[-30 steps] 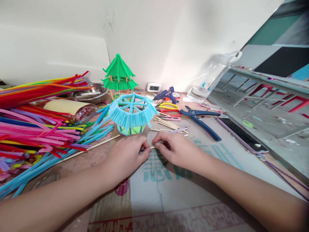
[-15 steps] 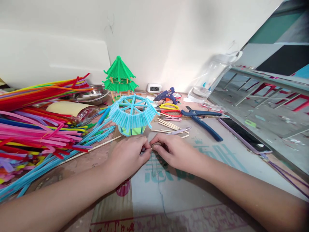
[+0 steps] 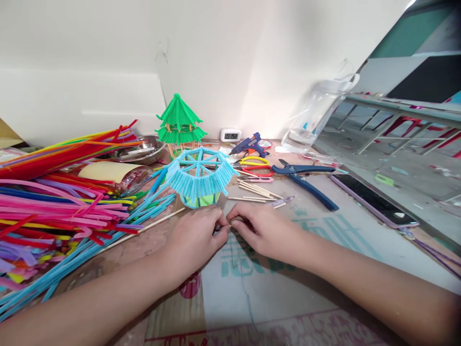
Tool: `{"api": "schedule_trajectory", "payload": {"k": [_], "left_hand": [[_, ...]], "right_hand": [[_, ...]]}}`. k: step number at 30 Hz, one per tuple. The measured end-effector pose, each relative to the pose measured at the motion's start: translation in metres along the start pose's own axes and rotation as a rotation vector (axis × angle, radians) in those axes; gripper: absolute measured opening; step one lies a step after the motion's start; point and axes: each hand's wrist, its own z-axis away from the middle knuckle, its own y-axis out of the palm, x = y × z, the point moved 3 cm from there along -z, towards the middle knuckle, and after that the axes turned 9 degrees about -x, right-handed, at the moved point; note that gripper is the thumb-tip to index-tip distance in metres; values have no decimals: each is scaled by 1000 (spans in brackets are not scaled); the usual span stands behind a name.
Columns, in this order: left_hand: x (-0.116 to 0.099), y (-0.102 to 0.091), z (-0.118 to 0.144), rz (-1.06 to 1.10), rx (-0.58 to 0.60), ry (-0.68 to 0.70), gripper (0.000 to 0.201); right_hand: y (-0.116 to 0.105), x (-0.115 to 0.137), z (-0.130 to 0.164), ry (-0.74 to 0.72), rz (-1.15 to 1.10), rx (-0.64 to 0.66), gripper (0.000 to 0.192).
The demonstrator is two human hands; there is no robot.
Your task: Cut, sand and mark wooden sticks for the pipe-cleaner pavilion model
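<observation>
My left hand (image 3: 200, 230) and my right hand (image 3: 264, 229) meet fingertip to fingertip over the cardboard (image 3: 288, 293). Both are closed in a pinch. Whatever they pinch is mostly hidden; a tiny pale bit shows between the fingertips. A thin dark line (image 3: 232, 252), perhaps a thread or wire, runs down below them. Just behind the hands stands a small model pavilion (image 3: 200, 175) with a light-blue pipe-cleaner roof, its top still a ring with spokes. Farther back is a green two-tiered pavilion (image 3: 178, 117).
Bundles of coloured pipe cleaners (image 3: 65, 206) cover the left. Behind lie a metal bowl (image 3: 149, 150), clock (image 3: 230, 135), glue gun (image 3: 250, 144), red-yellow scissors (image 3: 255, 166) and wooden sticks (image 3: 255, 189). Blue cutters (image 3: 306, 180), a phone (image 3: 374, 199) and a water jug (image 3: 313, 115) stand or lie rightward.
The view has shifted slightly, so everything sits a little lower and mostly farther right. My hands stay pinched together, with little visible movement between them.
</observation>
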Motion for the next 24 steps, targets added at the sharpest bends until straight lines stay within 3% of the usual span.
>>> {"api": "schedule_trajectory", "payload": {"k": [24], "left_hand": [[-1,-1,-1,5,9,9,10]], "right_hand": [[1,5,3,-8,76,28,21]]}}
